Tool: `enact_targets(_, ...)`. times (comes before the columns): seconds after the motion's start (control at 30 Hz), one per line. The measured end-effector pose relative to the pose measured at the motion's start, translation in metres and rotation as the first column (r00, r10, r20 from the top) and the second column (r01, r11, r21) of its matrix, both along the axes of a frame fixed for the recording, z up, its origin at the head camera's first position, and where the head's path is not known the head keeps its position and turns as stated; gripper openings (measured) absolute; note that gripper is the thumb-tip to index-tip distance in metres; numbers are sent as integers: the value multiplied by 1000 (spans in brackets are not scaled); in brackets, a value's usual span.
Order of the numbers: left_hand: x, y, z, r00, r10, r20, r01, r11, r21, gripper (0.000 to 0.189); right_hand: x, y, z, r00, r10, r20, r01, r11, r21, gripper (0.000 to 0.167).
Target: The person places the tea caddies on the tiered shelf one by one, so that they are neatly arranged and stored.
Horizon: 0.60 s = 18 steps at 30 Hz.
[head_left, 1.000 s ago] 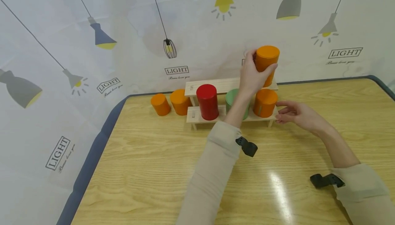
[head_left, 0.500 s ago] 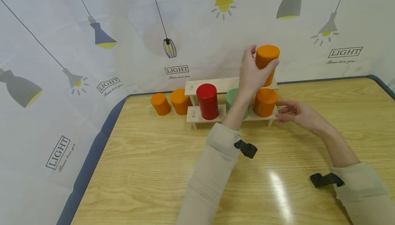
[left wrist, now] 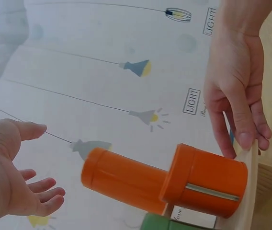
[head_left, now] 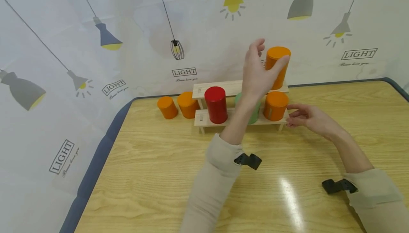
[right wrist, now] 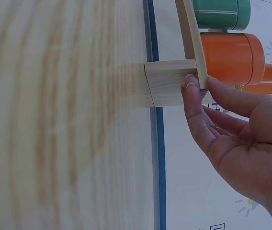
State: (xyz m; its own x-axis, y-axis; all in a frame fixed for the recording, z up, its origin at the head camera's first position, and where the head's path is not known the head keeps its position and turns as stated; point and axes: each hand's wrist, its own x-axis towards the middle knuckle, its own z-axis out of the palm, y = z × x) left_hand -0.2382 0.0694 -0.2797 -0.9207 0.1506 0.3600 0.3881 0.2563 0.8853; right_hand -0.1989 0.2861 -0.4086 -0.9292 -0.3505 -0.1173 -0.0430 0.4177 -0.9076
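The left hand (head_left: pixel 257 75) has come off the tall orange canister (left wrist: pixel 126 179) and shifted leftward, its fingers now loose and apart; the canister stays put. The right hand (head_left: pixel 311 119) pinches the end of the wooden rack's (head_left: pixel 228 88) lower tier. On that tier stand a red canister (head_left: pixel 216 105), a green canister (head_left: pixel 254 115), partly blocked from me by the left forearm (head_left: pixel 238 123), and a shorter orange canister (head_left: pixel 274 108). Two more orange canisters (head_left: pixel 188 106) sit on the table (head_left: pixel 143 162). The tall one, smooth with a matching lid, seems upright on the upper tier, though its base is partly hidden.
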Motion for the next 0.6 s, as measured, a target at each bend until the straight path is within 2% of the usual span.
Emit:
enact_targets(0.3,18,-23,14,997,3,-74,1,998,56,60,-2,-1,0,1000,-3,-2,3,1000,20,57)
enact_targets(0.6,27,-57,12,984,22,-176,-2,994,111,52,-1,0,-1,1000,-7,-3,7,999,33,57)
